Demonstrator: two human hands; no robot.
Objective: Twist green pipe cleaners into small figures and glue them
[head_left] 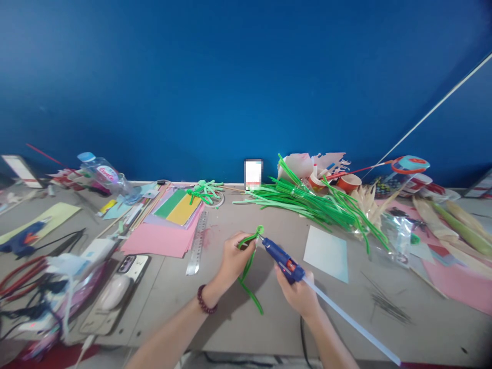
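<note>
Pinched in my left hand (235, 259) is a green pipe cleaner (251, 295), bent, with a small curl at its top and a long tail hanging below. My right hand (299, 295) grips a blue glue gun (277, 254) with an orange trigger area. Its metal nozzle points up and left, touching or almost touching the curled end beside my left fingertips. From the gun's back a long translucent glue stick (353, 323) sticks out down to the right. Whether glue is coming out is too small to see.
Behind my right hand lies a heap of green pipe cleaners (319, 202). A pale square sheet (326, 253) is at right. Leftward are a metal ruler (197, 243), pink paper (157, 241), a phone (115, 294) with a white mouse (116, 291), a second glue gun (25, 238) and a bottle (105, 174).
</note>
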